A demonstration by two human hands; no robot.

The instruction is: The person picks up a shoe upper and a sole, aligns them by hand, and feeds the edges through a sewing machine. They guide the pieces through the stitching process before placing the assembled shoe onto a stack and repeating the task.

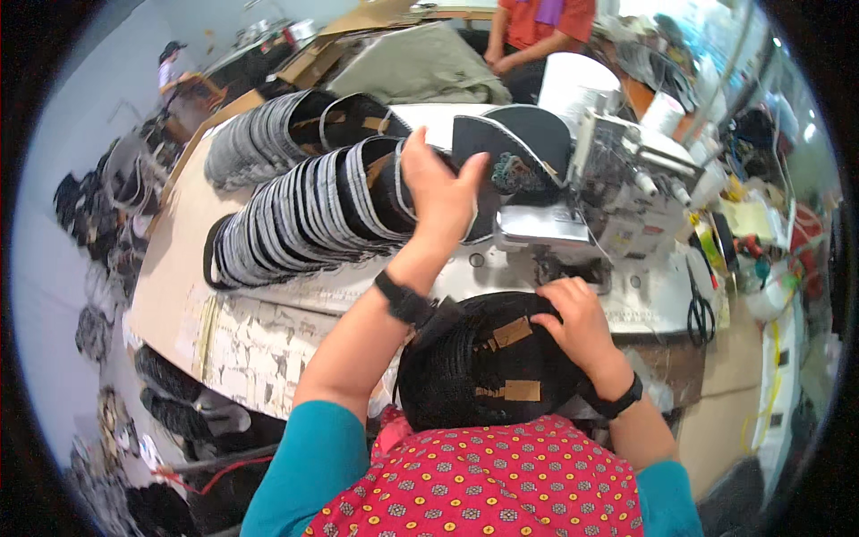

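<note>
My left hand (443, 197) is raised at the near end of a row of nested, curved black fabric pieces with grey edging (304, 201). Its thumb and fingers are spread, and it grips nothing that I can see. To its right, a black piece with an embroidered motif (517, 174) lies beside the sewing machine's metal plate (537, 224). A bundle of black fabric pieces (456, 358) with tan labels rests against my lap. My right hand (582, 327) curls over the upper right edge of this bundle, the edge between thumb and fingers.
The sewing machine (631, 188) stands right of centre, with a white thread cone (577, 85) behind it. Black scissors (700, 309) lie at the table's right. A second row of nested pieces (259, 139) lies farther back. Across the table sits a person in red (546, 36).
</note>
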